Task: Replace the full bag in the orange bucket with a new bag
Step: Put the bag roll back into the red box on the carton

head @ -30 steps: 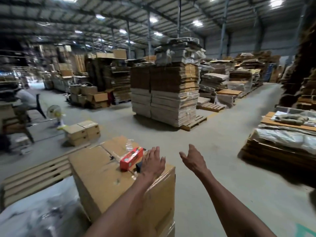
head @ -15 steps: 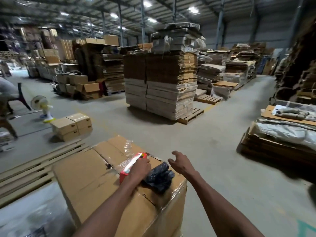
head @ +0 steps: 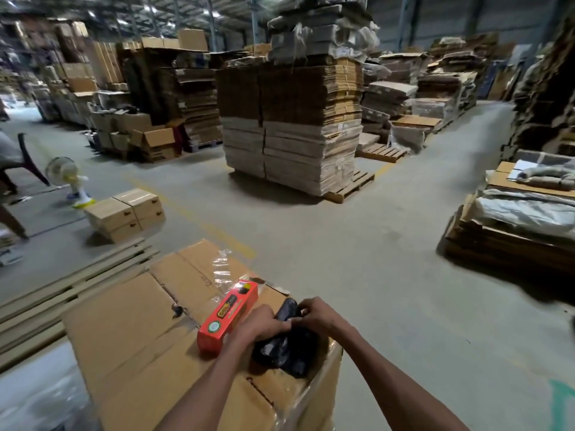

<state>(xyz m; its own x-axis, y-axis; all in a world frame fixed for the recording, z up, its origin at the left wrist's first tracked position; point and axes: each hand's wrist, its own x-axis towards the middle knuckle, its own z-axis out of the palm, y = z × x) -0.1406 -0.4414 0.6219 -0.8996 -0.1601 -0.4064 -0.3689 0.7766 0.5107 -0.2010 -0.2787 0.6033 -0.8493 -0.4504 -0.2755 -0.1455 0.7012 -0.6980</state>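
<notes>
A crumpled black plastic bag [head: 284, 353] lies on top of a large cardboard box [head: 130, 331] right in front of me. Both hands meet over its upper end: my left hand [head: 259, 326] grips the bag from the left, and my right hand [head: 314, 314] pinches it from the right with curled fingers. A red carton [head: 228, 318] lies just left of the bag, touching my left hand's side. No orange bucket is in view.
Long cardboard strips [head: 62, 293] lie on the floor to the left. Two small boxes [head: 124, 214] and a floor fan [head: 70, 178] stand beyond them. A tall pallet of flat cardboard [head: 292, 126] stands ahead, and a low stack [head: 513, 231] sits at the right. A seated person [head: 7, 157] is at the far left.
Both hands came down from open air onto the box top. The left hand moved off the red carton and, with the right hand, took hold of the black bag.
</notes>
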